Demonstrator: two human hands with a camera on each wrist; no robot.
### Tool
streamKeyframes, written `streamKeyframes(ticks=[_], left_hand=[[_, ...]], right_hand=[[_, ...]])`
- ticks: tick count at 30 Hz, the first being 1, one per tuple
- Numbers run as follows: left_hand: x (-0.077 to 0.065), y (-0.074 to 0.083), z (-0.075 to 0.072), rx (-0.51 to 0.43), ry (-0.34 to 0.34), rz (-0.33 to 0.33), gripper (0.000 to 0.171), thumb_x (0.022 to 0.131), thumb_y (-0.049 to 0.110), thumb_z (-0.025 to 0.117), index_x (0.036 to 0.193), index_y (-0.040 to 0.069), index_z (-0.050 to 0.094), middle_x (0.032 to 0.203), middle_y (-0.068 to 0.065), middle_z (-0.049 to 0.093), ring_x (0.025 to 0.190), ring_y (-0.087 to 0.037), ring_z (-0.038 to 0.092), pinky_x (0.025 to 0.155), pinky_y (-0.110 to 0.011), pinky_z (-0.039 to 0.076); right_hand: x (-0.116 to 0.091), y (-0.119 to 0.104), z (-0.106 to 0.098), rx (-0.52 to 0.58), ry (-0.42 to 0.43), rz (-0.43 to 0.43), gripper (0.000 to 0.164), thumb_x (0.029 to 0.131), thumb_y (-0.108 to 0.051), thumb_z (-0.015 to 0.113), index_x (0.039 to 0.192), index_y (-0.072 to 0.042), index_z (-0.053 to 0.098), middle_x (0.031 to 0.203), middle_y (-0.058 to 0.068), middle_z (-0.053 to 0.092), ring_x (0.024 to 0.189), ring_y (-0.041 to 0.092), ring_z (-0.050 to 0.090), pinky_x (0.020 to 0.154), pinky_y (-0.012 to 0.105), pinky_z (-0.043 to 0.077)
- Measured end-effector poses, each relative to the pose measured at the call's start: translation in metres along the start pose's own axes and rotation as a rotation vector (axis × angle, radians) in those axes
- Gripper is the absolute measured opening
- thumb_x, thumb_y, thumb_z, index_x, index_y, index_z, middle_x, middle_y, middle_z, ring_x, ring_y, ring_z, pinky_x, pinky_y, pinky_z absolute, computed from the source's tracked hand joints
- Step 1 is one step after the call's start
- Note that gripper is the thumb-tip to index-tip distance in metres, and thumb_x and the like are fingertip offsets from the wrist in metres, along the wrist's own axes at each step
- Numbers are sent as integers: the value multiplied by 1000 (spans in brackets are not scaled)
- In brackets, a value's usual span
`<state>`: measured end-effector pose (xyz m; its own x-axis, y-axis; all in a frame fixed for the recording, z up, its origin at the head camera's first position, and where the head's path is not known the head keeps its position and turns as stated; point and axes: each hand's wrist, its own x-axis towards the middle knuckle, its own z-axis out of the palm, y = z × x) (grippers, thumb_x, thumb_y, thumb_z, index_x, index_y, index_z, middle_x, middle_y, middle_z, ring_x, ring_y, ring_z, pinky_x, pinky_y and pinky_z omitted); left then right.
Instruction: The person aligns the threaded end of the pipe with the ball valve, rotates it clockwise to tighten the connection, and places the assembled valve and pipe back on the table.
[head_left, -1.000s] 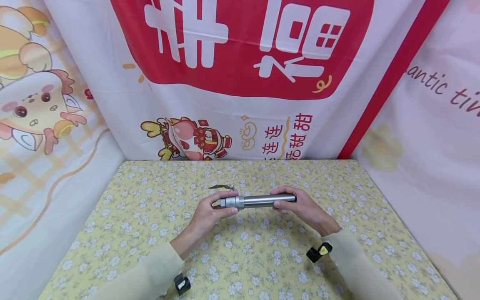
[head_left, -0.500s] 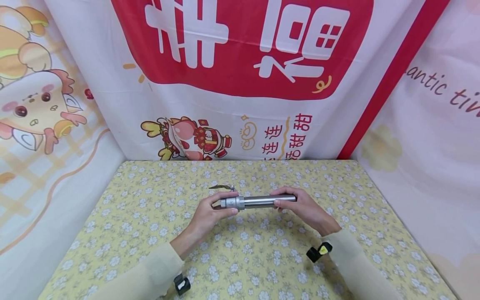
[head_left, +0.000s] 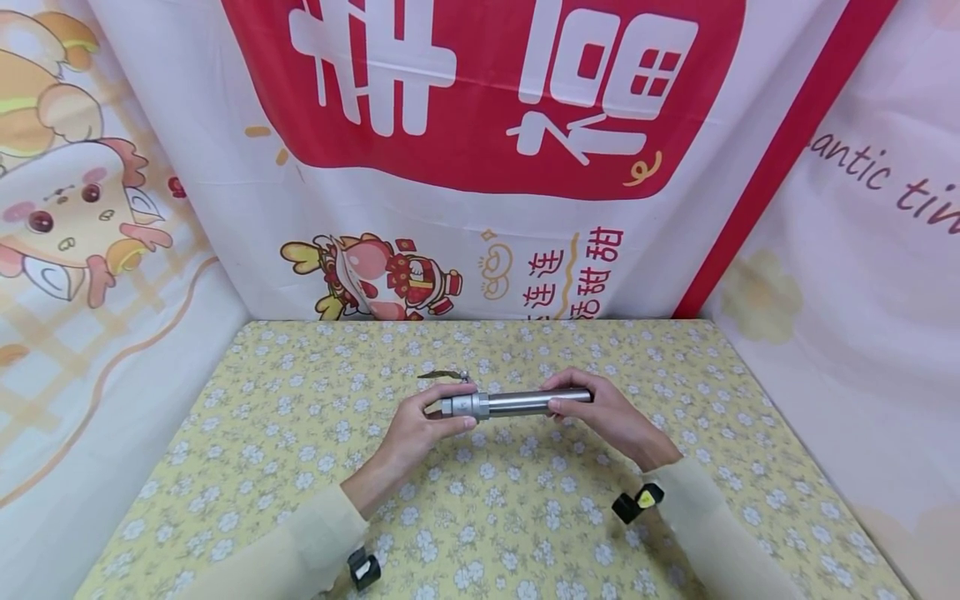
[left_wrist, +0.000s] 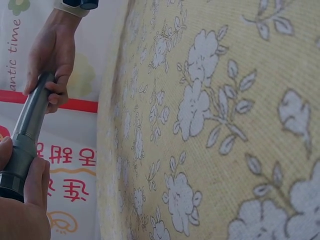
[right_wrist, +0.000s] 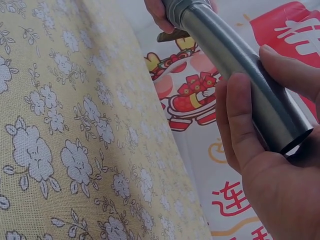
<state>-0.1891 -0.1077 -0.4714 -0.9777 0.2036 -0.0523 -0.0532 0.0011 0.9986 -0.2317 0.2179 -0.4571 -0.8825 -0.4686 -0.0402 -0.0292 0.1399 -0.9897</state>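
Note:
In the head view, a silvery ball valve (head_left: 463,406) and a shiny steel pipe (head_left: 517,403) form one straight line above the table, level from left to right. My left hand (head_left: 417,422) grips the valve body between thumb and fingers. A brassy lever (head_left: 441,374) sticks out on the valve's far side, pointing left. Around the pipe's right end curl the fingers and thumb of my right hand (head_left: 603,412). The right wrist view shows the pipe's open end (right_wrist: 295,142) by the palm. Where the pipe meets the valve, no gap shows.
A yellow flowered cloth (head_left: 495,517) covers the table. White printed curtains stand behind and on both sides, the back curtain (head_left: 480,217) meeting the table's far edge. Each sleeve carries a small black wrist camera (head_left: 364,568).
The right hand's upper fingers have lifted very slightly on the pipe. The left hand, valve and pipe stay in the same place.

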Motion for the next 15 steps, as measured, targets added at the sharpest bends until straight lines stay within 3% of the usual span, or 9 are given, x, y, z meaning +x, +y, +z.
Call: streamKeyframes(ticks=[7,15], left_hand=[[-1,1,1,-10,9,-4,49,92,10,89,139,19,77,152,-9,60,117,-24,69,94,-33,61],[-1,1,0,-3,4,-4,50,93,11,88,140,20,76,153,-9,59,118,-24,69,94,-34,60]], right_hand=[[1,2,0,-18,-33,-22,42,98,-1,80,136,1,63,131,16,63,107,22,67,90,35,62],[0,-1,1,-35,-53,-22,44,98,0,78,139,1,61,134,24,59,107,25,67,87,31,61]])
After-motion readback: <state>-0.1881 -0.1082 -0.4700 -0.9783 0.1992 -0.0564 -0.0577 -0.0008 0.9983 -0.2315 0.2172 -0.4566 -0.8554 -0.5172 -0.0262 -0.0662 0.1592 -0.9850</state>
